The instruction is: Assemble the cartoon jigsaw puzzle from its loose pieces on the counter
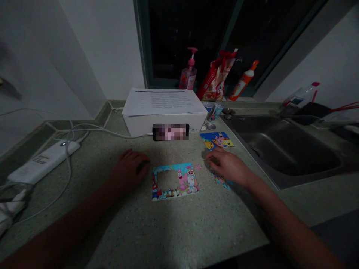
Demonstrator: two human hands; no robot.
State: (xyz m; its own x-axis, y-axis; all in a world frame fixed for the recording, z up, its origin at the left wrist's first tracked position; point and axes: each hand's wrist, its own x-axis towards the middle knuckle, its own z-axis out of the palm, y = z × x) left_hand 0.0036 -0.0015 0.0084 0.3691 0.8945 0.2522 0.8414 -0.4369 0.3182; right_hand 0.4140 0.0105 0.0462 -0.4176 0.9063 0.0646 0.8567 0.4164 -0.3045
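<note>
Where right fingers (213, 160) curve down, loose jigsaw pieces (220, 180) lie just below.

Pixelated patch (170, 132), puzzle pieces (220, 180) seemingly too small

The sink (288, 149) is smooth, dull stainless steel, the countertop (179, 231) speckled stone (matt, faintly gritty-looking), and the cardboard puzzle (175, 183) has a glossy printed face.
</note>
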